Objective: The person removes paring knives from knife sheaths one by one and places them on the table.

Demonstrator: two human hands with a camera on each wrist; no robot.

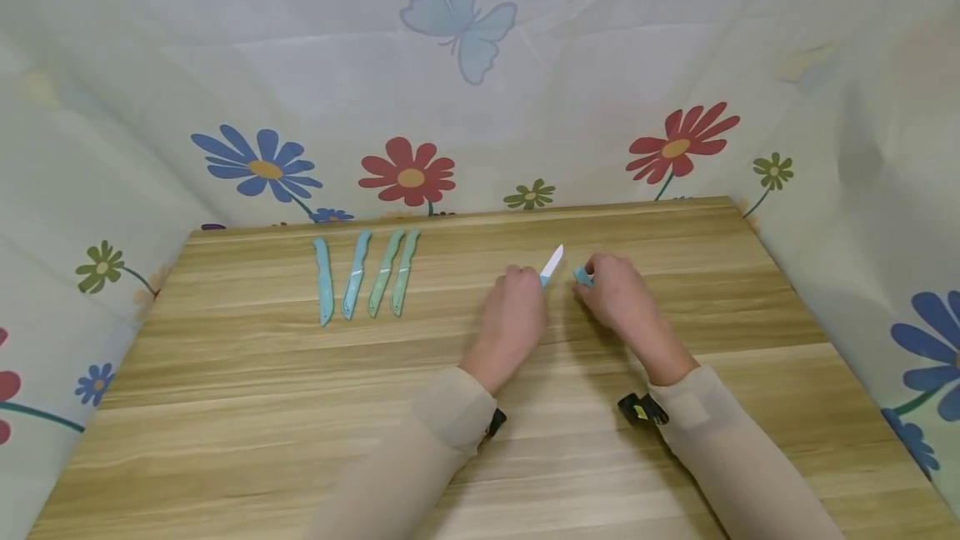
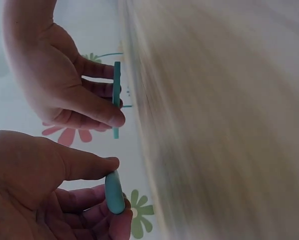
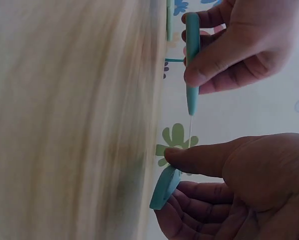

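Note:
My left hand (image 1: 513,307) pinches the turquoise handle of a small knife (image 1: 553,262) between thumb and fingers. The bare white blade points away from me and slightly right. A short gap to the right, my right hand (image 1: 618,290) holds a turquoise knife sheath (image 1: 582,276), pinched between thumb and fingertips. Seen from the right wrist, the knife handle (image 3: 192,60) stands apart from the sheath (image 3: 165,187), with the thin blade edge-on between them. Both hands are above the wooden table (image 1: 300,440).
Toward the back left, sheathed knives lie side by side: a blue knife (image 1: 324,282), another blue knife (image 1: 356,275), a green knife (image 1: 386,273) and a second green knife (image 1: 405,273). A flower-printed curtain (image 1: 585,107) stands behind the table's back edge and along both sides.

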